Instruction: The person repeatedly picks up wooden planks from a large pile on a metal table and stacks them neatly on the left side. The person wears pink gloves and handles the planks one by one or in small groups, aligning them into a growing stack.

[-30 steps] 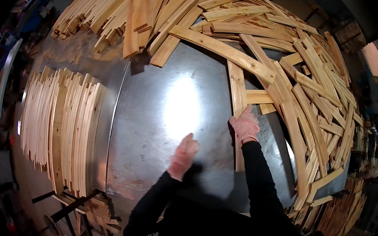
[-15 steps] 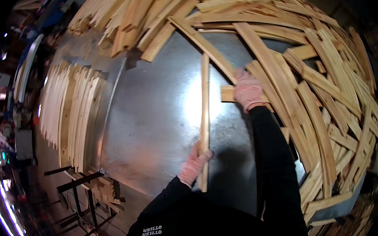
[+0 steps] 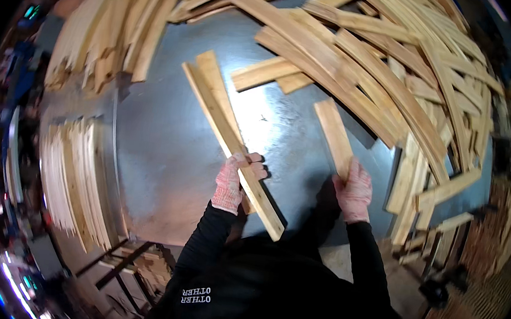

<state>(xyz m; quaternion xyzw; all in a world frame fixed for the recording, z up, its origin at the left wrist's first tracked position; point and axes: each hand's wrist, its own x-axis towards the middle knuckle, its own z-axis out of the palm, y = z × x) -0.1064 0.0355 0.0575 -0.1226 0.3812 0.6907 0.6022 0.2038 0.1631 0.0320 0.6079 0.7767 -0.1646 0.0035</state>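
Observation:
Both my hands wear pale pink knit gloves. My left hand [image 3: 230, 180] is closed around a long wooden strip [image 3: 208, 109], which slants from the upper left down toward my body. A second wooden strip [image 3: 214, 72] crosses beneath it and shows again below the hand; whether my fingers grip that one too is hidden. To the right, my right hand [image 3: 354, 192] grips the near end of a short, flat wooden board [image 3: 334, 131], pointing away from me. All of this is over a grey metal tabletop [image 3: 164, 144].
A large jumbled heap of boards [image 3: 393, 74] covers the far and right side. Two short boards [image 3: 263, 74] jut from it. Neat rows of strips lie at the far left [image 3: 105, 28] and near left [image 3: 75, 179]. A black metal frame [image 3: 125, 270] stands below left.
My right hand has drawn back toward me from the heap with a short board. The strip in my left hand has tilted leftward, with another strip now crossing it. The view has shifted.

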